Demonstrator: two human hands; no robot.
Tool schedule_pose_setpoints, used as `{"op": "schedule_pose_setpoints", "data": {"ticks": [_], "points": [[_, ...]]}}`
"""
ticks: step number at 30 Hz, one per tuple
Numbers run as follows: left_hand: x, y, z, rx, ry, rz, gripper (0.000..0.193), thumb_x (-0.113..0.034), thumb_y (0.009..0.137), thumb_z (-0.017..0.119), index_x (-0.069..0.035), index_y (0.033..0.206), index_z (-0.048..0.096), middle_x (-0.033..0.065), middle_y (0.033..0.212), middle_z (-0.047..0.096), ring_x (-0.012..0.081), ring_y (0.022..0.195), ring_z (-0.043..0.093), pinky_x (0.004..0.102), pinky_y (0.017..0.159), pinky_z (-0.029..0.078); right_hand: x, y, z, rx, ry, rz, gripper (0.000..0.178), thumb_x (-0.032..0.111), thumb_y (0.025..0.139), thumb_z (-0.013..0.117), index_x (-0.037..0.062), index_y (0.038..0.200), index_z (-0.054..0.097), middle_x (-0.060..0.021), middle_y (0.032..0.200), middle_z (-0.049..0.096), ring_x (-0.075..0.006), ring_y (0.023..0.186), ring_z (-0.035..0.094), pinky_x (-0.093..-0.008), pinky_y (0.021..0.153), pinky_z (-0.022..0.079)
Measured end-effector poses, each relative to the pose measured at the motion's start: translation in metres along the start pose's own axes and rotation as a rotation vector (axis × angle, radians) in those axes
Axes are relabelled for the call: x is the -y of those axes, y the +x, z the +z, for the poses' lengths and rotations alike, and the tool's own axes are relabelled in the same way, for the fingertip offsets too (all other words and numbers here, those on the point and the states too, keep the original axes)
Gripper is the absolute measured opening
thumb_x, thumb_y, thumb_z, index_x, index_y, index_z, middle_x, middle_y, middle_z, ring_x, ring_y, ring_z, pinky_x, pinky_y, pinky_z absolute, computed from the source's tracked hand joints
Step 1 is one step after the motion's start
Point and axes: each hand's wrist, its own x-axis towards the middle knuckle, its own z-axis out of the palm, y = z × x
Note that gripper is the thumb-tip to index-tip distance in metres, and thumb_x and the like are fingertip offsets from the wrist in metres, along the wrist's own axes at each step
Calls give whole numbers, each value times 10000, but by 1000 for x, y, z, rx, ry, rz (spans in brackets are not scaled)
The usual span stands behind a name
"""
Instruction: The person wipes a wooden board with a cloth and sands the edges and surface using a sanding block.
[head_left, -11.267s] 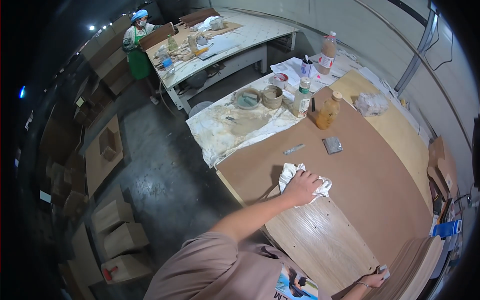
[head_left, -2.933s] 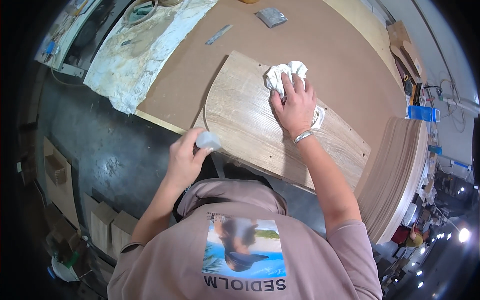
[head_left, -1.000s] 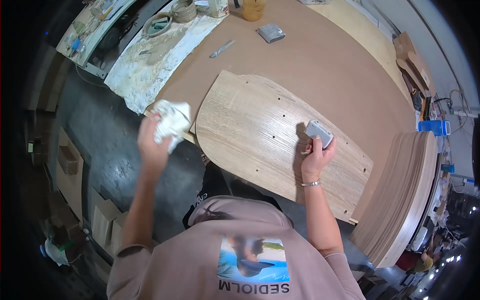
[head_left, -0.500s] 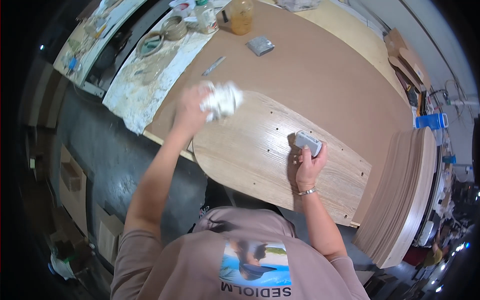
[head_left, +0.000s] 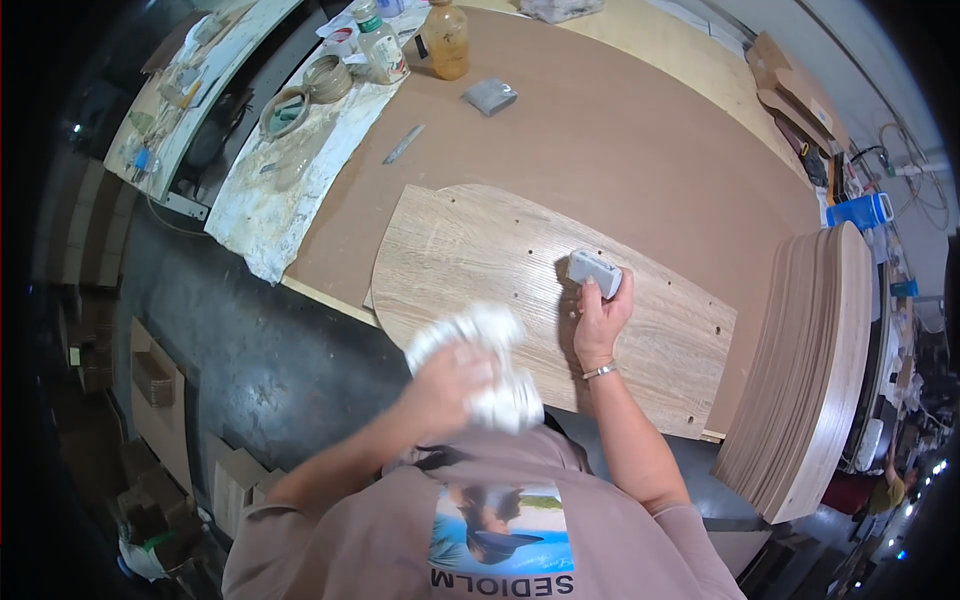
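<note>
A white cloth, blurred by motion, is gripped in my left hand over the near edge of a wood-grain board. The board lies flat, rounded at its left end, with several small dark holes in it. My right hand holds a grey-white rectangular block above the board's middle, thumb and fingers closed around its near side. Whether the block touches the board I cannot tell. A metal bracelet is on my right wrist.
At the right stands a stack of similar boards. Beyond the board lie a thin blade and a grey block. A bottle with amber liquid, a clear bottle and jars stand at the back left by a stained sheet.
My left hand has swept the cloth from the board's far left end toward me and the near edge. My right hand still holds the block, in nearly the same place over the board.
</note>
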Motion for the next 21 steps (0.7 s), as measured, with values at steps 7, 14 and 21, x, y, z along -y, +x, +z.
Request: {"op": "schedule_pose_setpoints", "data": {"ticks": [7, 14, 21], "points": [[-29, 34, -23, -190, 15, -90, 401, -16, 699, 652, -132, 1077, 719, 77, 1301, 622, 281, 1219, 553, 437, 1031, 434, 8, 2, 6, 17, 33, 33, 163, 72, 921, 595, 35, 1044, 494, -18, 725, 561, -58, 553, 484, -211, 481, 391], [93, -114, -48, -404, 253, -314, 217, -51, 748, 720, -47, 964, 702, 121, 1080, 691, 330, 1040, 642, 414, 916, 520, 19, -4, 12, -39, 77, 77, 164, 82, 894, 621, 28, 992, 501, -6, 744, 545, -60, 556, 478, -228, 472, 402], [61, -62, -61, -522, 173, -327, 171, -54, 736, 735, -93, 902, 716, 136, 1171, 681, 326, 1118, 621, 414, 986, 481, 7, 2, 6, -59, 42, 39, 158, 82, 883, 626, 27, 975, 510, -11, 724, 560, -60, 551, 491, -233, 468, 402]]}}
